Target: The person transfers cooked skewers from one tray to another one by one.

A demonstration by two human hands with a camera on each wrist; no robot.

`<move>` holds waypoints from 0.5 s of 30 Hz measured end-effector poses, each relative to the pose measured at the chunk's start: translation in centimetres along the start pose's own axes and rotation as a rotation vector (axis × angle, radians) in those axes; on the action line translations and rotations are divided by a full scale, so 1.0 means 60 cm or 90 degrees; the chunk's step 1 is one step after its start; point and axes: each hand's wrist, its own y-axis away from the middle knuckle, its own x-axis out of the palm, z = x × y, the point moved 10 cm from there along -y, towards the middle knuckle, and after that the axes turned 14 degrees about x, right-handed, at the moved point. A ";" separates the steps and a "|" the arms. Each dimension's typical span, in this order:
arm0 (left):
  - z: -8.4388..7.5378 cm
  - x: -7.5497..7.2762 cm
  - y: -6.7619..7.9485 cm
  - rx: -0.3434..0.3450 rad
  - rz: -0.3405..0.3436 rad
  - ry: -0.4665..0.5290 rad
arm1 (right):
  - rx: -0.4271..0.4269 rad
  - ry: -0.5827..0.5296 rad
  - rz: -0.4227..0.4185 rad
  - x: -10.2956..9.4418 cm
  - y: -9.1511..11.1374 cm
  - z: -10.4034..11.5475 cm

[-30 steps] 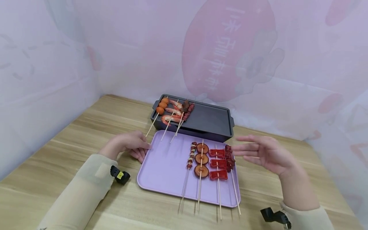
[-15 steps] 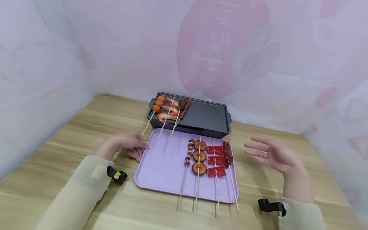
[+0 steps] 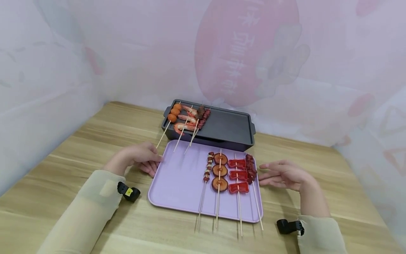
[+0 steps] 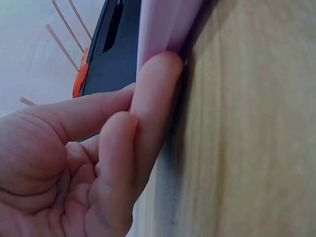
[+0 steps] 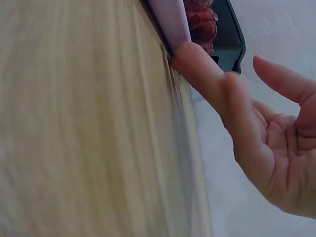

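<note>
A lilac tray (image 3: 180,190) lies on the table and bears several skewers: small mixed pieces (image 3: 208,167), mushroom slices (image 3: 219,184), red bow-shaped pieces (image 3: 238,187) and dark red meat chunks (image 3: 250,167). My left hand (image 3: 144,158) pinches the tray's left edge, thumb at the rim and fingers low against its side. At the right edge, my right hand (image 3: 285,175) has its fingers extended. In the right wrist view, its fingertips (image 5: 190,54) meet the tray's side (image 5: 170,17) while the thumb (image 5: 281,81) stands apart.
Behind the tray stands a black grill (image 3: 226,125). On its left half lie skewers of orange balls (image 3: 175,112), shrimp (image 3: 187,120) and meat (image 3: 203,118), their sticks reaching over the tray. A printed cloth (image 3: 142,63) hangs around the wooden table (image 3: 82,148).
My right hand drew away from the tray's right side, then came back in to its edge. The left hand stays at the left edge. The whole head view has shifted slightly.
</note>
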 end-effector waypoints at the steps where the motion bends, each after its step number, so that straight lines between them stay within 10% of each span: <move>1: 0.000 -0.001 0.000 0.001 0.001 0.001 | 0.002 -0.001 0.004 0.002 -0.001 0.001; 15: -0.002 0.000 -0.002 0.003 0.001 -0.010 | 0.015 0.011 -0.034 0.006 -0.019 0.005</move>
